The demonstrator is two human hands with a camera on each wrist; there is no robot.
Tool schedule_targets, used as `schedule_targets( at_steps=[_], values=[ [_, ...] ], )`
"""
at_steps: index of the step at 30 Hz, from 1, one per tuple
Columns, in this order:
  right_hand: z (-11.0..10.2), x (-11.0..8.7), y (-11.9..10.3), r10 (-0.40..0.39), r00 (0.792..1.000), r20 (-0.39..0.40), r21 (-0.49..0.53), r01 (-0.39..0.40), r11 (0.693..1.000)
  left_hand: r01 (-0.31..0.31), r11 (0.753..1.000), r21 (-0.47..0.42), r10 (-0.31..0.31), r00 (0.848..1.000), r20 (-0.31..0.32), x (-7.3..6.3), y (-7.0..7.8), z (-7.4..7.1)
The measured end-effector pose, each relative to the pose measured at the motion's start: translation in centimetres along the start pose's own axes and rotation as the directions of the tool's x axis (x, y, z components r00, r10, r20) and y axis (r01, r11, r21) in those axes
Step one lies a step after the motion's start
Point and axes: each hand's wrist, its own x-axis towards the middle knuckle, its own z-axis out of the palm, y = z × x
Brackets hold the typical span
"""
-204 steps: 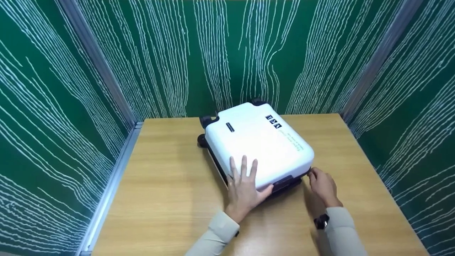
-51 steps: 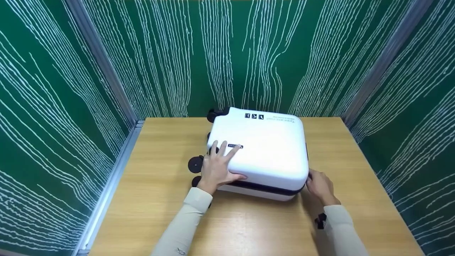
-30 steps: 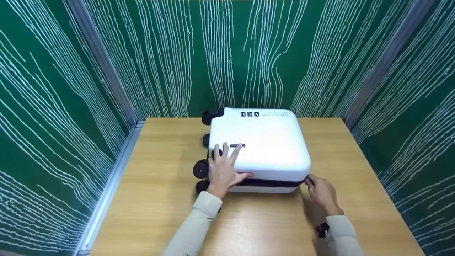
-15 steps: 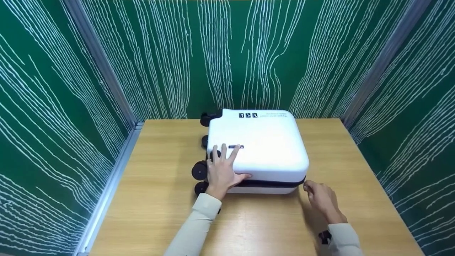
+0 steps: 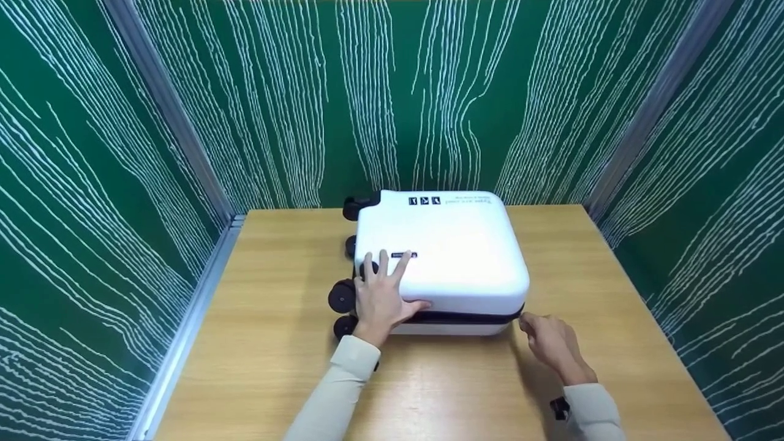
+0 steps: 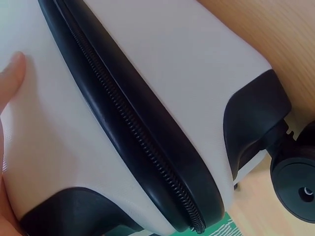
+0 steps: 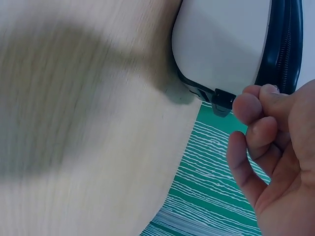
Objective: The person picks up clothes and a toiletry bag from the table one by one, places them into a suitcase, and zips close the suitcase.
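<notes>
A white hard-shell suitcase [image 5: 453, 245] lies flat on the table, its black wheels [image 5: 342, 296] pointing left. My left hand [image 5: 381, 300] rests with spread fingers on the near left part of its lid, thumb along the near side. In the left wrist view, the black zipper [image 6: 130, 120] runs between the two shells with its teeth meshed. At the near right corner, my right hand [image 5: 551, 343] pinches thumb and forefinger together on the zipper line. The zipper pull is hidden by those fingertips [image 7: 248, 105]; the other fingers curl loosely.
The suitcase stands on a wooden table [image 5: 263, 367]. Green walls [image 5: 275, 92] with white wavy lines enclose the back and sides, with metal posts [image 5: 177, 104] in the corners. A black handle or clip part [image 7: 222, 101] shows at the suitcase's end.
Since the oldest frame the suitcase has turned from diagonal to nearly square, wheels left. My left hand shifted left toward the wheels. Lately my right hand slid slightly nearer around the corner.
</notes>
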Motion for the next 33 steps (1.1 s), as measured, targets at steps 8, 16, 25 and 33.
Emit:
schedule_targets(
  at_steps=[8,16,25,33],
  values=[
    [0.7,0.0,-0.1,-0.006,0.997,-0.082,0.004,0.007,1.0,0.02,1.0,0.023,-0.019,1.0,-0.022,-0.4,0.5,0.1],
    [1.4,1.3,0.8,0.185,0.978,-0.098,0.096,-0.175,0.98,0.057,0.998,0.028,-0.058,0.997,0.055,-1.4,2.7,-0.4],
    [0.8,2.4,1.2,0.225,0.974,0.009,0.144,-0.224,0.964,-0.049,0.988,-0.15,0.053,0.998,0.021,-2.9,-1.9,-1.7],
    [0.2,2.8,1.4,0.223,0.974,0.043,0.148,-0.227,0.963,0.009,0.99,-0.139,0.025,0.97,0.242,-2.3,-5.6,-2.3]
  ],
)
